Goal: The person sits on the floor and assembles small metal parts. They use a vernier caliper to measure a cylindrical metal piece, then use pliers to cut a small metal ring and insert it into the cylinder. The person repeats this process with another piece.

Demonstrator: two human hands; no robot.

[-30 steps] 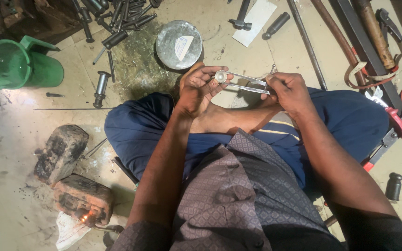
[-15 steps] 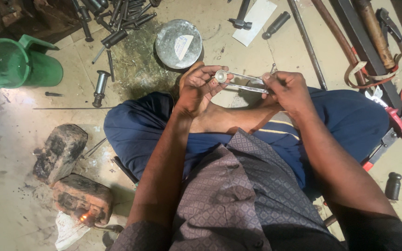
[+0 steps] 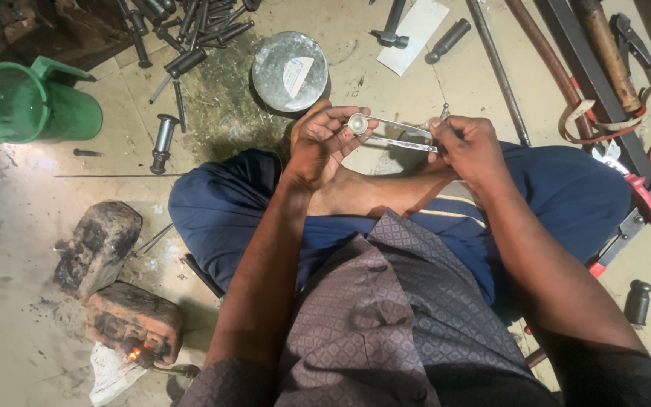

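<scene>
So the person's sitting cross-legged on the floor (image 3: 24, 226) with both hands up over their knees. The left hand (image 3: 318, 139) has its fingers (image 3: 356, 114) pinched on a small round metal fitting (image 3: 358, 123), and the right hand (image 3: 470, 143) is clamped shut on the other end of a thin metal tool (image 3: 404, 136) whose prongs run across to that fitting. It looks like calipers or pliers, but I can't tell for sure. My guess is the work is mid-way: the piece is held off the ground and being gripped or checked, not set down yet. Around them there's a round metal tin (image 3: 289, 71), a green plastic jug (image 3: 35, 102), a pile of dark bolts (image 3: 190, 30) and 2 sooty bricks (image 3: 118, 286) with a tiny glow at the lower one.
</scene>
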